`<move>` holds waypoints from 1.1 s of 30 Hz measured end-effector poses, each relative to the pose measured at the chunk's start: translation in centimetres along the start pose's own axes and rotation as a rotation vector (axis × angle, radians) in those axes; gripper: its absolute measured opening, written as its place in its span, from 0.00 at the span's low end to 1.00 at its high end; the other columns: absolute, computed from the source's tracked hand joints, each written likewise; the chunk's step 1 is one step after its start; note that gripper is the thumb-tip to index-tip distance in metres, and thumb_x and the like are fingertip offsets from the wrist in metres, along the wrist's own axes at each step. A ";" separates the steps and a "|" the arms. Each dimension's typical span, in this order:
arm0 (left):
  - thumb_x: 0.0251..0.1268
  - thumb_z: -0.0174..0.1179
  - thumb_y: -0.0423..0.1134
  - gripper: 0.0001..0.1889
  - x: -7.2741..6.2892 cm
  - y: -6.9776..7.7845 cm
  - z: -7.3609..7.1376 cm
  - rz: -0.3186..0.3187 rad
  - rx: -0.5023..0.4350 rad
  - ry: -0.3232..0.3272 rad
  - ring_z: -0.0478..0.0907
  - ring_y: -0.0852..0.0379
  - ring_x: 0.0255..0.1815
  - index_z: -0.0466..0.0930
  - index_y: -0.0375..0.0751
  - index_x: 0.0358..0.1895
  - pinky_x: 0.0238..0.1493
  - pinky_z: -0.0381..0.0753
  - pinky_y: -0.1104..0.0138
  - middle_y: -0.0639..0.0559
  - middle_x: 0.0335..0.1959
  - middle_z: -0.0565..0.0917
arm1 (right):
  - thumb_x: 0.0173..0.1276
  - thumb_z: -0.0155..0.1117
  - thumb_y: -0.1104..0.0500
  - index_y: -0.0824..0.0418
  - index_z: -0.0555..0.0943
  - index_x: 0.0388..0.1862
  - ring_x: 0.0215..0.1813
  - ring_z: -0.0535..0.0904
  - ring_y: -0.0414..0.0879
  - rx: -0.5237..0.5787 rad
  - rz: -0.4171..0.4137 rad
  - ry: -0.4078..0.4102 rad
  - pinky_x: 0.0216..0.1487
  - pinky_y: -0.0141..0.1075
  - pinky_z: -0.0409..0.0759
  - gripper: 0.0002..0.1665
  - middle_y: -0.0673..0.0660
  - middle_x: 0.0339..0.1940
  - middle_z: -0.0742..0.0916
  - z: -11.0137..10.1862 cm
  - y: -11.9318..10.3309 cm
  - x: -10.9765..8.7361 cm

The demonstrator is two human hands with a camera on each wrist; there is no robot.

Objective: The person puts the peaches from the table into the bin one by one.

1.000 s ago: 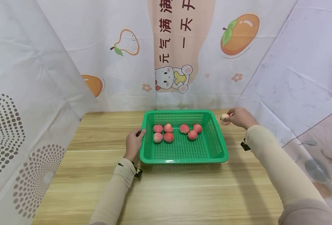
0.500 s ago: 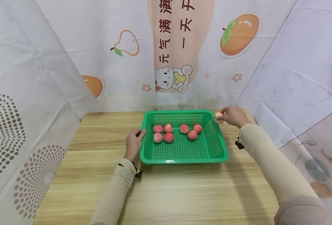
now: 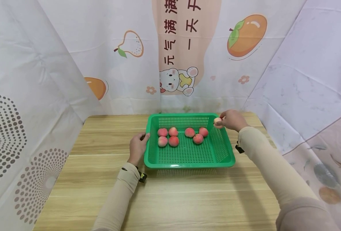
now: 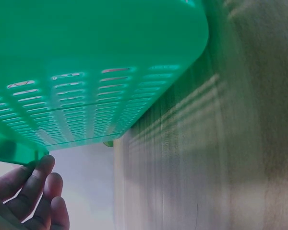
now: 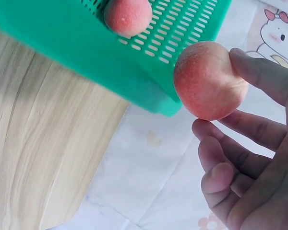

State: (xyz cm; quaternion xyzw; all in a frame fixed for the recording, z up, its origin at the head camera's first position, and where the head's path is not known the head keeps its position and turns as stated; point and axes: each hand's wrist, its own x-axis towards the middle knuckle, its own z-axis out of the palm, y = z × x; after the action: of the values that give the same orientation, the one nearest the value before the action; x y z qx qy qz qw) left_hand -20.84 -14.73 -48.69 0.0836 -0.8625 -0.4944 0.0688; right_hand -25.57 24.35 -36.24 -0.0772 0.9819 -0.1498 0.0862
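Note:
A green plastic basket (image 3: 187, 166) with slotted walls stands on the wooden table. My left hand (image 3: 137, 147) holds its left rim, thumb at the top edge; the left wrist view has the fingers (image 4: 36, 184) under the rim. Between thumb and fingers, my right hand (image 3: 234, 120) pinches a pale pink peach (image 5: 209, 81) over the basket's back right corner. Inside, several peaches are bunched at the left, among them a red peach (image 3: 174, 141). Three more lie right of the middle, including a peach (image 3: 198, 138) nearest the front.
The light wooden table (image 3: 170, 199) extends in front of the basket and to both sides. Behind it hangs a white curtain (image 3: 115, 80) printed with fruit and a cartoon animal. More cloth closes off the left and right sides.
My right hand has carried the peach leftward from beside the basket to over its back right corner. My left hand and the basket have stayed in place.

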 end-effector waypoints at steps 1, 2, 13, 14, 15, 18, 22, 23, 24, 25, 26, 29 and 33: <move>0.71 0.56 0.52 0.22 0.0 0.0 0.0 0.001 0.000 0.000 0.83 0.46 0.48 0.83 0.38 0.54 0.48 0.80 0.53 0.41 0.48 0.87 | 0.63 0.68 0.47 0.71 0.81 0.52 0.39 0.81 0.55 -0.007 -0.004 -0.005 0.40 0.48 0.78 0.30 0.68 0.46 0.87 0.2 -0.1 0.1; 0.71 0.56 0.52 0.22 0.0 -0.1 0.0 0.002 -0.001 0.000 0.83 0.46 0.48 0.83 0.38 0.54 0.48 0.80 0.53 0.41 0.48 0.87 | 0.63 0.68 0.48 0.71 0.82 0.50 0.38 0.81 0.54 -0.009 -0.007 -0.012 0.39 0.47 0.78 0.29 0.68 0.44 0.87 0.4 -0.3 0.2; 0.71 0.56 0.52 0.22 0.0 -0.2 0.1 0.015 -0.013 0.006 0.83 0.45 0.47 0.83 0.39 0.54 0.47 0.81 0.53 0.41 0.48 0.87 | 0.64 0.68 0.52 0.53 0.65 0.09 0.19 0.50 0.40 0.025 -0.024 -0.098 0.23 0.34 0.54 0.28 0.45 0.11 0.59 2.6 -1.7 1.4; 0.71 0.56 0.52 0.22 0.0 -0.2 0.1 0.014 -0.014 0.006 0.83 0.46 0.47 0.83 0.39 0.54 0.47 0.81 0.53 0.42 0.48 0.87 | 0.64 0.68 0.52 0.52 0.63 0.09 0.19 0.49 0.40 0.028 -0.019 -0.104 0.23 0.34 0.53 0.30 0.45 0.11 0.58 2.7 -1.7 1.4; 0.71 0.56 0.52 0.22 0.0 -0.2 0.1 0.014 -0.014 0.006 0.83 0.46 0.47 0.83 0.39 0.54 0.47 0.81 0.53 0.42 0.48 0.87 | 0.64 0.68 0.52 0.51 0.60 0.09 0.20 0.48 0.40 0.026 -0.018 -0.108 0.22 0.33 0.52 0.31 0.45 0.11 0.57 2.9 -1.8 1.5; 0.71 0.56 0.52 0.22 0.0 -0.2 0.1 0.009 -0.016 0.006 0.83 0.46 0.47 0.83 0.39 0.54 0.47 0.81 0.54 0.42 0.48 0.87 | 0.63 0.68 0.53 0.51 0.58 0.09 0.20 0.48 0.40 0.015 -0.015 -0.112 0.23 0.33 0.52 0.32 0.46 0.12 0.56 3.3 -2.1 1.6; 0.71 0.55 0.52 0.22 0.0 -0.2 0.1 0.007 -0.013 0.006 0.83 0.46 0.47 0.83 0.39 0.55 0.48 0.80 0.54 0.42 0.48 0.87 | 0.62 0.67 0.55 0.50 0.58 0.09 0.20 0.48 0.40 0.010 -0.002 -0.136 0.22 0.34 0.54 0.31 0.45 0.12 0.57 3.8 -2.4 1.7; 0.71 0.55 0.52 0.21 0.0 -0.2 0.1 0.007 -0.011 0.005 0.83 0.46 0.47 0.83 0.39 0.55 0.48 0.80 0.54 0.42 0.48 0.87 | 0.63 0.67 0.55 0.50 0.59 0.08 0.20 0.49 0.40 0.006 0.001 -0.144 0.23 0.34 0.55 0.31 0.45 0.11 0.57 4.0 -2.4 1.7; 0.71 0.55 0.52 0.21 0.0 -0.2 0.1 0.007 -0.010 0.005 0.83 0.46 0.47 0.83 0.39 0.55 0.48 0.80 0.54 0.42 0.48 0.87 | 0.63 0.67 0.56 0.50 0.59 0.08 0.20 0.49 0.40 0.000 0.005 -0.151 0.23 0.35 0.56 0.31 0.45 0.11 0.58 4.2 -2.4 1.8; 0.71 0.55 0.52 0.21 0.0 -0.2 0.1 0.006 -0.009 0.005 0.83 0.46 0.47 0.83 0.40 0.55 0.48 0.81 0.54 0.42 0.48 0.87 | 0.63 0.66 0.56 0.50 0.59 0.08 0.21 0.49 0.40 -0.006 0.013 -0.156 0.23 0.35 0.57 0.31 0.45 0.11 0.57 4.4 -2.4 1.9; 0.71 0.55 0.52 0.21 0.0 -0.2 0.1 0.006 -0.008 0.005 0.83 0.46 0.47 0.83 0.40 0.55 0.48 0.81 0.54 0.42 0.48 0.87 | 0.64 0.65 0.56 0.50 0.60 0.08 0.21 0.50 0.41 -0.016 0.018 -0.160 0.24 0.36 0.58 0.30 0.45 0.11 0.58 4.7 -2.4 1.9; 0.71 0.56 0.52 0.21 0.1 -0.3 0.1 0.010 -0.007 0.007 0.83 0.46 0.47 0.83 0.40 0.55 0.47 0.81 0.54 0.42 0.47 0.87 | 0.63 0.64 0.56 0.51 0.62 0.09 0.21 0.54 0.42 -0.057 0.034 -0.154 0.26 0.38 0.62 0.27 0.46 0.12 0.61 5.4 -2.5 2.0; 0.71 0.56 0.52 0.21 0.1 -0.3 0.1 0.015 -0.010 0.012 0.83 0.46 0.47 0.84 0.39 0.54 0.48 0.81 0.53 0.42 0.47 0.87 | 0.58 0.63 0.59 0.52 0.63 0.13 0.22 0.57 0.45 -0.093 0.054 -0.152 0.27 0.40 0.63 0.21 0.49 0.15 0.62 6.2 -2.7 2.0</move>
State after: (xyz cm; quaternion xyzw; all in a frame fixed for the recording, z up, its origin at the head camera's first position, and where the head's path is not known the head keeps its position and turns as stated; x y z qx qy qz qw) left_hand -20.90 -14.84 -49.01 0.0797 -0.8602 -0.4976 0.0781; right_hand -25.97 19.74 -41.55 -0.0660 0.9802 -0.0953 0.1607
